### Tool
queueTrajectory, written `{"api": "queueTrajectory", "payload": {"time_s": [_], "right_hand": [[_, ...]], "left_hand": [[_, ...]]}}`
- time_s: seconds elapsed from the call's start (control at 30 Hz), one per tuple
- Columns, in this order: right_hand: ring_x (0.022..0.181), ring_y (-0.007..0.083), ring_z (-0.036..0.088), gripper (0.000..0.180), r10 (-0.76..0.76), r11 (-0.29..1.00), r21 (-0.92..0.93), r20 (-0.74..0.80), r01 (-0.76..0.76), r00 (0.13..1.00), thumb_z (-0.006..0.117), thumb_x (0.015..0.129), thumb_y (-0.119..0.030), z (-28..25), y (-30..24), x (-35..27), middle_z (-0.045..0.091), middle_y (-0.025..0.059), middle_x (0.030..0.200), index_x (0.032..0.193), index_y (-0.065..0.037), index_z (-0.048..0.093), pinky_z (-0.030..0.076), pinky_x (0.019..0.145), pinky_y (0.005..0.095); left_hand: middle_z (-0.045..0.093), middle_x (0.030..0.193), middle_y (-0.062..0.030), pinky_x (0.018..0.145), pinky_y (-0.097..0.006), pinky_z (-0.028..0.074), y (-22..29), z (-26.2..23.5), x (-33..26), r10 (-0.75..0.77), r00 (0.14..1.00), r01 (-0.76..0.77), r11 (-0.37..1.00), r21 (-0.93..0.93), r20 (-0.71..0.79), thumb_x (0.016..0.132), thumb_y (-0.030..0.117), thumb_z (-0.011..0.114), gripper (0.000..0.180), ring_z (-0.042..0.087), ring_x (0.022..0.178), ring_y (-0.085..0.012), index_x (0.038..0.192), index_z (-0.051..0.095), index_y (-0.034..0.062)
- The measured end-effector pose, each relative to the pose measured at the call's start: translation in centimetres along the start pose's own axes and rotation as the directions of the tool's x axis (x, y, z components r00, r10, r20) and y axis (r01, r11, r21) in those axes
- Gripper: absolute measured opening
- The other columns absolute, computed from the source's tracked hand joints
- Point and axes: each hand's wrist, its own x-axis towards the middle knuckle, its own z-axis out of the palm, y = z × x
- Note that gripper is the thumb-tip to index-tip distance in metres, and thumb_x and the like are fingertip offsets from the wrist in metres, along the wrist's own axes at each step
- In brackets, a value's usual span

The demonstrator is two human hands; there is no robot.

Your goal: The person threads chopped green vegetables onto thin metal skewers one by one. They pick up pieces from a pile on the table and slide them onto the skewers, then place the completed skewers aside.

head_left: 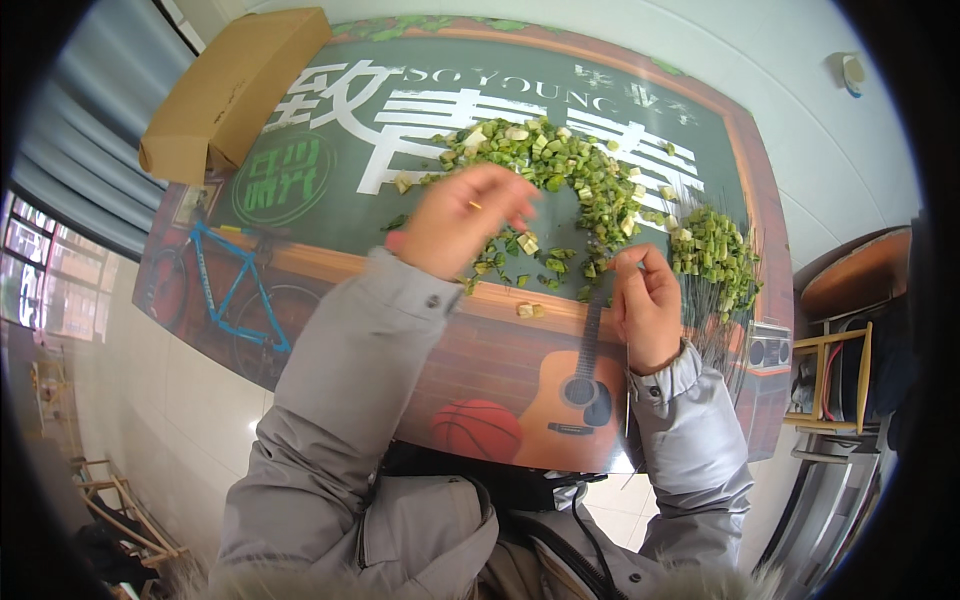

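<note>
the left hand (pixel 455 222) hovered raised over the table (pixel 330 215), blurred, fingers loosely curled with a thin pale stick pinched at the tips (what else it held, i could not tell). the right hand (pixel 645 300) sat lower at about four o'clock from it, fingers closed in a pinch on a thin skewer (pixel 628 385) that ran down past the wrist. green chopped pieces (pixel 560 165) arced across the table from twelve to three o'clock of the left hand, a few strays between the hands. a cardboard box (pixel 230 90) lay at ten o'clock, well apart. a wooden chair (pixel 835 375) stood at three o'clock beyond the table edge.
</note>
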Motion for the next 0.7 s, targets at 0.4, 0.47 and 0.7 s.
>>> {"api": "queueTrajectory", "payload": {"time_s": [0.4, 0.47, 0.7], "right_hand": [[0.042, 0.0022, 0.036, 0.014, -0.018, 1.000, 0.018, 0.001, 0.018, 1.000, 0.049, 0.092, -0.017, -0.4, 0.5, 0.2, 0.043, -0.0046, 0.052, 0.086, -0.004, 0.049, 0.026, 0.039, 0.0190], [0.042, 0.0025, 0.036, 0.014, -0.020, 1.000, 0.006, -0.004, 0.020, 1.000, 0.049, 0.092, -0.017, -0.4, 0.5, 0.2, 0.043, -0.0045, 0.052, 0.086, -0.004, 0.049, 0.026, 0.039, 0.0194], [0.043, 0.0030, 0.037, 0.013, -0.018, 1.000, 0.013, 0.010, 0.018, 1.000, 0.049, 0.091, -0.015, -0.4, 0.4, 0.2, 0.044, -0.0043, 0.053, 0.086, -0.003, 0.049, 0.027, 0.039, 0.0201]], "left_hand": [[0.058, 0.084, -0.0061, 0.076, -0.038, 0.042, -2.4, 0.3, 7.6, 0.233, 0.942, -0.234, -0.056, 0.971, 0.240, 0.074, 0.008, 0.061, 0.007, 0.053, 0.088, -0.0252, 0.081, 0.059, 0.0071], [0.058, 0.085, -0.0059, 0.080, -0.038, 0.042, -3.1, 0.7, 8.3, 0.228, 0.944, -0.214, -0.119, 0.970, 0.236, 0.071, 0.007, 0.062, 0.009, 0.053, 0.092, -0.0249, 0.080, 0.059, 0.0084], [0.058, 0.086, -0.0073, 0.080, -0.037, 0.042, -3.5, 0.9, 8.8, 0.220, 0.946, -0.210, -0.143, 0.967, 0.238, 0.072, 0.001, 0.056, 0.009, 0.053, 0.093, -0.0262, 0.079, 0.056, 0.0069]]}}
